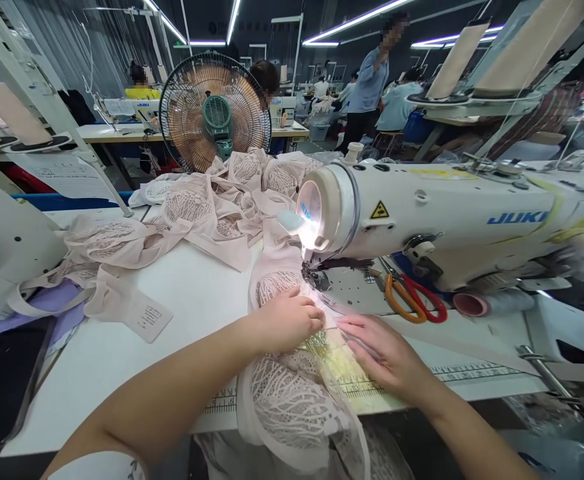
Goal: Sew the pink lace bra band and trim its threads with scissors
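Observation:
A pale pink lace bra (292,393) lies under the sewing machine's needle area and hangs over the table's front edge. My left hand (292,320) presses on it with curled fingers, gripping the fabric just in front of the presser foot (309,268). To its right, my right hand (387,353) is closed around a slim metal tool (331,303), whose tip points toward the presser foot; its exact kind is unclear. The fingertips of that hand touch the band edge. The machine's lamp lights the sewing spot brightly.
Scissors (407,300) with orange and red handles lie beside the white sewing machine (422,207). A pile of similar bras (212,207) covers the back of the table. A phone (9,380) lies at left, a thread cone (492,303) at right. A large fan (216,110) stands behind.

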A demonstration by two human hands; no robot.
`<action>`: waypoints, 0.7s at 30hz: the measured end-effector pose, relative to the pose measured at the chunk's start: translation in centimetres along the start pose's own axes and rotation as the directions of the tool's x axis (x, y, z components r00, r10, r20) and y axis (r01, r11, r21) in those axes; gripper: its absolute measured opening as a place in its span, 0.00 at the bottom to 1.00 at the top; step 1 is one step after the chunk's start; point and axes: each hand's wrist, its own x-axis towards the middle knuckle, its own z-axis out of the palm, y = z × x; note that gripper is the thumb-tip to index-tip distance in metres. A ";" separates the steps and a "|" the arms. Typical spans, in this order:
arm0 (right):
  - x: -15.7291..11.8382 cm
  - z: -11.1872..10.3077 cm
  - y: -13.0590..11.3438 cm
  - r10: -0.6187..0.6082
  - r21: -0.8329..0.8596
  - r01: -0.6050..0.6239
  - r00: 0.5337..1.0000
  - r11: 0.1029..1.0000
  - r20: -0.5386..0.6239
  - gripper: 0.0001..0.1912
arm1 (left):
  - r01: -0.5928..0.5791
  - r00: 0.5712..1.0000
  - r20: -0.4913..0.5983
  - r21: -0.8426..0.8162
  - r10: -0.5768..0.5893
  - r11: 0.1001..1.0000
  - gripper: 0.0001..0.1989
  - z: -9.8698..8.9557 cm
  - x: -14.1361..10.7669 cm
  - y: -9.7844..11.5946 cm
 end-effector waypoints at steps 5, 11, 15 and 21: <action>0.7 0.5 0.2 0.003 -0.083 0.000 1.000 0.997 0.031 0.15 | -0.003 1.000 0.029 0.013 0.003 1.000 0.14 0.0 -0.2 0.0; 1.1 0.4 0.1 -0.010 -0.146 0.022 0.997 0.989 0.083 0.16 | 0.033 0.998 0.058 -0.001 -0.033 0.999 0.13 -0.2 -0.2 -0.5; 1.9 0.4 0.0 0.057 -0.221 -0.020 0.985 0.975 0.162 0.17 | 0.042 0.999 0.030 0.034 -0.043 0.999 0.14 -0.2 -0.1 -1.0; 3.0 0.6 -0.8 0.156 -0.328 -0.079 0.964 0.941 0.216 0.16 | 0.091 0.996 0.013 0.053 -0.092 0.994 0.19 -0.4 -0.1 -1.1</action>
